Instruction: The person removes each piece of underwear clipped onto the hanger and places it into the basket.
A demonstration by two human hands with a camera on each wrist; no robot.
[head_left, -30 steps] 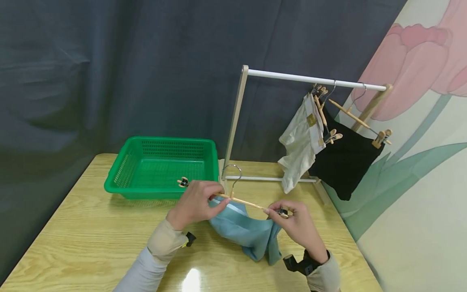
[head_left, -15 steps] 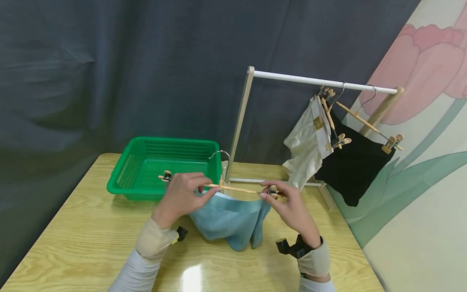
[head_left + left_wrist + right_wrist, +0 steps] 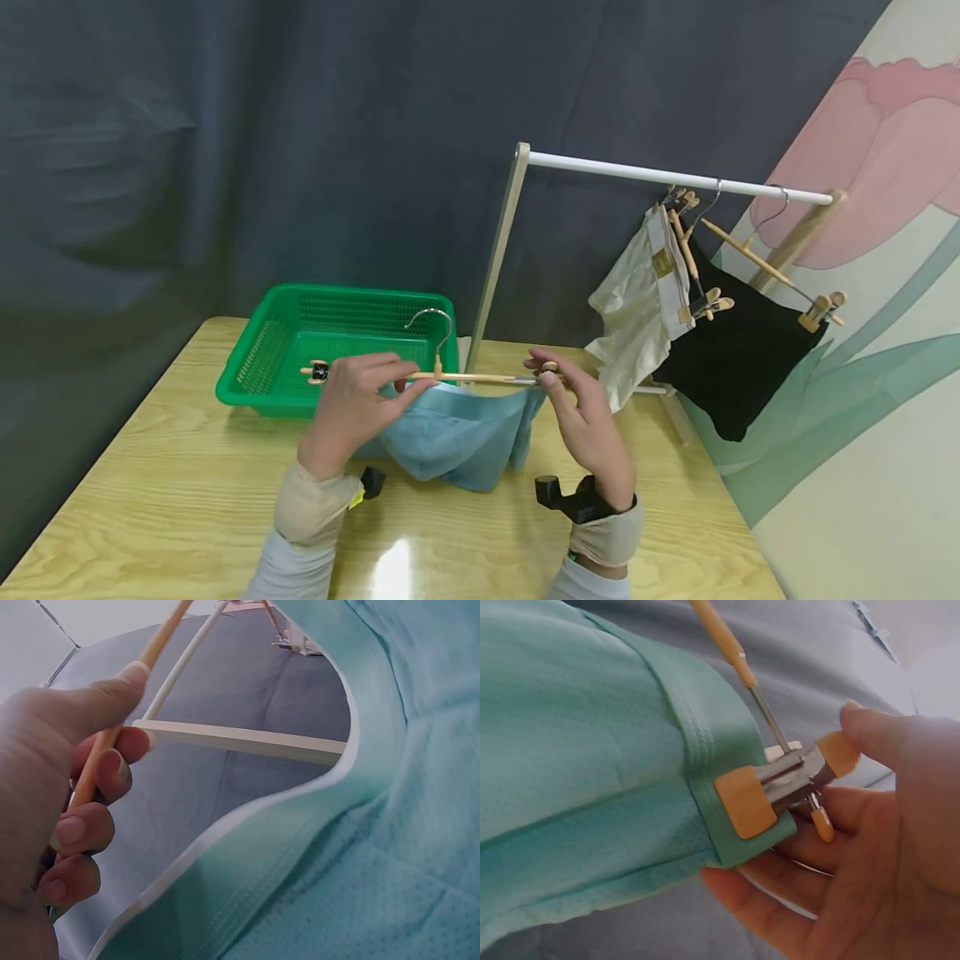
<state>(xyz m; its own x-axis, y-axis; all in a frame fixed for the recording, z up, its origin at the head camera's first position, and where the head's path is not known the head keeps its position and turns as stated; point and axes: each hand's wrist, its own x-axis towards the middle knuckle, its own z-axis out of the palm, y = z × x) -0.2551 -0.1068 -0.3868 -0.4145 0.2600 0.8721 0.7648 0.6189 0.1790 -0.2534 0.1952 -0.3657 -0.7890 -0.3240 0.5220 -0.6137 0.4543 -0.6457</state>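
Observation:
A wooden clip hanger [image 3: 480, 378] is held level in front of the basket, its metal hook upward. My left hand [image 3: 360, 404] grips its bar left of the hook; in the left wrist view, thumb and fingers [image 3: 79, 829] curl round the bar. Blue-green underpants [image 3: 457, 429] hang below the bar. In the right wrist view, the right-end clip [image 3: 746, 802] bites the corner of their waistband. My right hand [image 3: 588, 425] pinches that clip's handles, thumb on one side and fingers behind. The left-end clip [image 3: 318, 372] sticks out past my left hand; what it holds is hidden.
The green basket [image 3: 262, 400] stands behind my left hand. At the right, a rack [image 3: 622, 169] carries white shorts [image 3: 637, 292] and a black garment [image 3: 742, 350] on clip hangers. A dark curtain [image 3: 337, 150] closes the back; a painted wall [image 3: 885, 433] bounds the right.
Both hands have moved left and a little up with the hanger, and the underpants have risen with it. The hanger has turned from slanting down at the right to nearly level.

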